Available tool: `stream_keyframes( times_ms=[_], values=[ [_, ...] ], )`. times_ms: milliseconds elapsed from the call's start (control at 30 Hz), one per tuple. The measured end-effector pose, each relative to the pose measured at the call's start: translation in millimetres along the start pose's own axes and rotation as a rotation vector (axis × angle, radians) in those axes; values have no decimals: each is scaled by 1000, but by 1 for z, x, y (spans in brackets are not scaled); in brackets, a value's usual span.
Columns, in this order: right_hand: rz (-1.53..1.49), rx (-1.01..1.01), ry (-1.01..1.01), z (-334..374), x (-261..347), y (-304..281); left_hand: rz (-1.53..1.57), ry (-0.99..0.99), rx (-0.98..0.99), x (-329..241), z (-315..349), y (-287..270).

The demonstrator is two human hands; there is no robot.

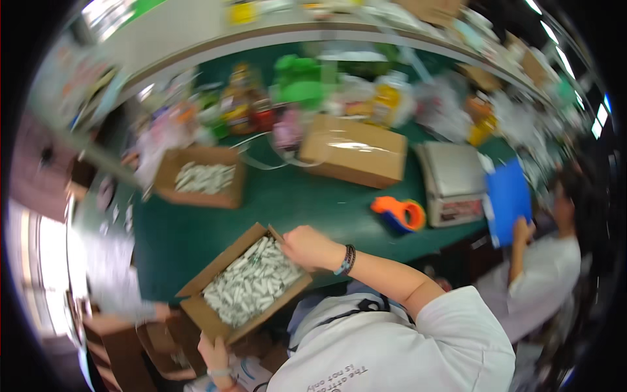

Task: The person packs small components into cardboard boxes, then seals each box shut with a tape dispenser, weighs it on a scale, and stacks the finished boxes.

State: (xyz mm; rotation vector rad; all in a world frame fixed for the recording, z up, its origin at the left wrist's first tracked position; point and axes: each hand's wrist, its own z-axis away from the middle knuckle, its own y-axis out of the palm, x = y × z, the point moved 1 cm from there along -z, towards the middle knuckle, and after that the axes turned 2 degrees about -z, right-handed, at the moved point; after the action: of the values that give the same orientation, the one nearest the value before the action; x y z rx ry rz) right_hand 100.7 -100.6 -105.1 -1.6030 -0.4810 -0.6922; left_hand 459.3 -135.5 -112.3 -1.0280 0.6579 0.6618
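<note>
A green table (326, 219) fills the middle of the room, cluttered below a far shelf (274, 34); a co-worker (548, 274) is at the right. On the near left, an open carton (204, 319) of white pieces (251, 284) lies between the hands: the right hand (308, 248) pinches its far right edge; the left hand (213, 356) meets its near corner, grip unclear.

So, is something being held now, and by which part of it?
Yes, an open cardboard box of small white pieces: the right hand grips its far right edge, the left hand its near corner.
</note>
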Motion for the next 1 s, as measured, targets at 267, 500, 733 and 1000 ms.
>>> stream_keyframes(
  times_ms=[267,500,733,1000],
  values=[
    [303,-301,594,212,-71,-232,-285,798,511,-219,74,164],
    [611,-491,780,322,-232,-388,-254,1160,621,-339,99,405],
    [618,-516,871,344,-340,-444,-389,1097,495,-384,111,524],
    [545,-442,842,347,-383,-437,-469,981,496,-381,109,549]
  ],
)
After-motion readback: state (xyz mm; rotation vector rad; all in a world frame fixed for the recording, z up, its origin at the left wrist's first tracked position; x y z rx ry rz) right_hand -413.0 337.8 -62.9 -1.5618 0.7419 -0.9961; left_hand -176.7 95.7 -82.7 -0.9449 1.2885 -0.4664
